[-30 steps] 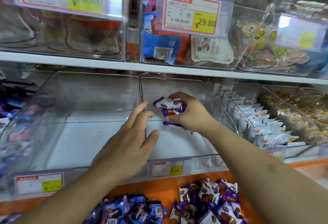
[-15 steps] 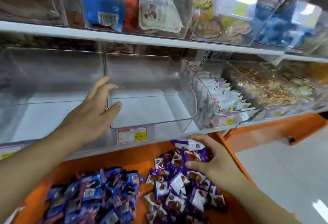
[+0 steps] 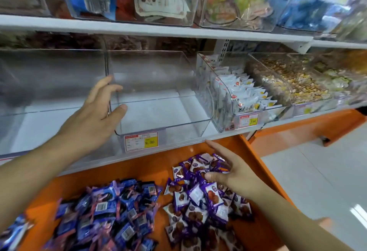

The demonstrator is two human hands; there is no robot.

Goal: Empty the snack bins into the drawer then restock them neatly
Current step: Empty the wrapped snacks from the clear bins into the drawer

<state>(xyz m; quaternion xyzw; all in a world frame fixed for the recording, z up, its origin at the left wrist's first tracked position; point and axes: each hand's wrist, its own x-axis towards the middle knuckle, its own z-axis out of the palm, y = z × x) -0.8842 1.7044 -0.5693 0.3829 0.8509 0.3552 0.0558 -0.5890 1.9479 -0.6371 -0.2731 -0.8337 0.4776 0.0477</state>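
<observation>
Two clear plastic bins stand bare on the white shelf: the middle bin (image 3: pixel 158 99) with a 9.90 tag and a wider left bin (image 3: pixel 49 83). My left hand (image 3: pixel 95 117) rests on the wall between them, fingers over its top edge and thumb inside the middle bin. Below, the orange drawer (image 3: pixel 256 163) holds a pile of purple-and-white snack packets (image 3: pixel 198 197) and a pile of blue packets (image 3: pixel 111 217). My right hand (image 3: pixel 232 171) hovers over the purple pile with fingers spread, holding nothing.
A bin of white packets (image 3: pixel 240 95) and a bin of mixed nut snacks (image 3: pixel 294 79) stand to the right. The upper shelf (image 3: pixel 158 30) carries more filled bins. Grey floor (image 3: pixel 321 181) lies to the right of the drawer.
My right hand carried a few purple packets from the middle bin down to the drawer pile and has let them go; it is now open. The left hand stayed on the bin wall.
</observation>
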